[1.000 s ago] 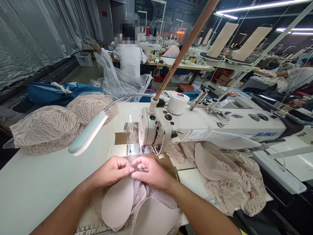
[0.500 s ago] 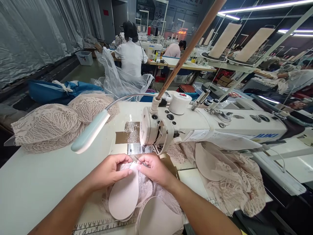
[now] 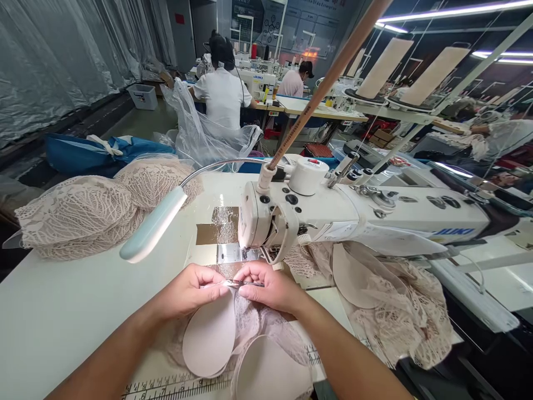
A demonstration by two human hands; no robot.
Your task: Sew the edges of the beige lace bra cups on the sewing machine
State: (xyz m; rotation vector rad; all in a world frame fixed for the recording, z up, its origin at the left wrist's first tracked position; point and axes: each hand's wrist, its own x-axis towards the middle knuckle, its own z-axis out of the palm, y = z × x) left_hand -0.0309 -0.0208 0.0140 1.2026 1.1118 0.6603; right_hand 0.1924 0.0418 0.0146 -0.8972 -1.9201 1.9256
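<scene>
My left hand [image 3: 202,289] pinches the upper edge of a pale pink lace bra [image 3: 209,336], near the tip of one smooth padded cup. Facing it, my right hand [image 3: 264,286] is closed around a small, thin dark metal tool [image 3: 250,284], whose tip meets the fabric between my fingers; its exact kind is hard to make out. The bra's other cup [image 3: 272,371] lies nearer to me on the table. Just beyond my fingertips stands the needle area of a white sewing machine [image 3: 300,214].
A lit lamp [image 3: 154,225] on a bendable neck hangs over the table's left side. Finished-looking lace cups [image 3: 83,214] are piled at left, more lace pieces [image 3: 395,300] at right. A ruler tape [image 3: 175,389] runs along the front. Two people sit at machines farther back.
My right hand has turned the dark tool flatter, and its tip now lies against the fabric edge. The cup edge is pinched lower and tilts slightly. My left hand stays nearly in place.
</scene>
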